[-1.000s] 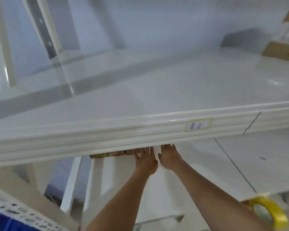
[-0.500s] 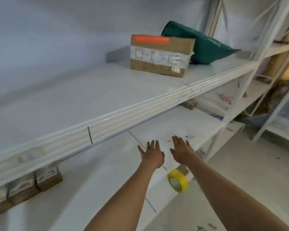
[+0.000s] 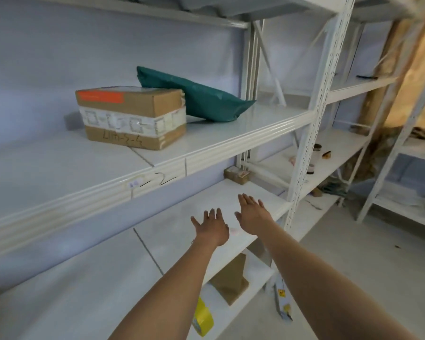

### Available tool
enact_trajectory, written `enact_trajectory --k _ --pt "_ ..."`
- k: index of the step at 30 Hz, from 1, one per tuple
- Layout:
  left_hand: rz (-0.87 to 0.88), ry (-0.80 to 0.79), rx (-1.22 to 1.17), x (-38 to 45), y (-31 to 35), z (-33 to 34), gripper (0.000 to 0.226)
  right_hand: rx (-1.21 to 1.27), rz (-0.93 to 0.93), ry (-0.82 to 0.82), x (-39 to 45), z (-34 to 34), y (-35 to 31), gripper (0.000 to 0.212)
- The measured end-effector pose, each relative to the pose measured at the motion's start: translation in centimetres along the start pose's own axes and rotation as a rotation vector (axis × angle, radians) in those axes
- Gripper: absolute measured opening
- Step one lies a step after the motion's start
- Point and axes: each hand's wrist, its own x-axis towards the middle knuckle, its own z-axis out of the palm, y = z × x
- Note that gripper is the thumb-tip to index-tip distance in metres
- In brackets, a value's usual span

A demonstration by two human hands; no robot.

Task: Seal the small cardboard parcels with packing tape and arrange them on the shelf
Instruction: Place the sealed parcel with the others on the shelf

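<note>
Currently three cardboard parcels in view. One taped parcel (image 3: pixel 133 116) sits on the upper shelf (image 3: pixel 206 148): white tape band round its middle, orange label strip on the front top edge, handwriting on the lower front. One small parcel (image 3: pixel 238 174) sits at the back right of the middle shelf (image 3: pixel 157 227), near the upright post (image 3: pixel 312 133). One brown parcel (image 3: pixel 231 278) is on the lower shelf (image 3: pixel 233 312), tilted, partly hidden by the middle shelf edge.

One yellow tape roll (image 3: pixel 202 317) on the lower shelf, standing on edge, just right of the left forearm, near the brown parcel.

Both hands are out over the middle shelf, palms down, side by side but apart. Left hand (image 3: pixel 210 229): fingers straight and spread, holding nothing. Right hand (image 3: pixel 252 213): fingers straight, close together, holding nothing. Cannot tell whether either touches the shelf surface.

One teal poly mailer bag (image 3: pixel 196 96) lies on the upper shelf right behind the taped parcel, looks to be touching its right end.

Further right, second shelving bay (image 3: pixel 339 148): a few small dark items, too small to identify. One narrow packet with yellow marks (image 3: pixel 281 300) by the base of the post.
</note>
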Motion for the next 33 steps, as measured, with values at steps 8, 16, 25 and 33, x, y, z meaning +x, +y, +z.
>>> enact_trajectory --k 8,16,25,33 --pt "-0.036 0.049 0.005 11.3 5.8 -1.4 0.063 0.008 -0.038 0.041 9.8 -0.4 8.1 0.064" --pt "-0.082 0.069 -0.06 23.2 8.7 -1.9 0.063 0.002 -0.072 -0.001 20.5 0.0 13.9 0.065" --pt "-0.173 0.063 -0.097 32.2 12.4 -2.4 0.062 0.033 -0.124 -0.071 31.2 1.7 19.8 0.065" --pt "-0.396 0.032 -0.144 37.4 14.1 -0.6 0.063 0.037 -0.285 -0.175 38.3 4.8 22.7 0.064"
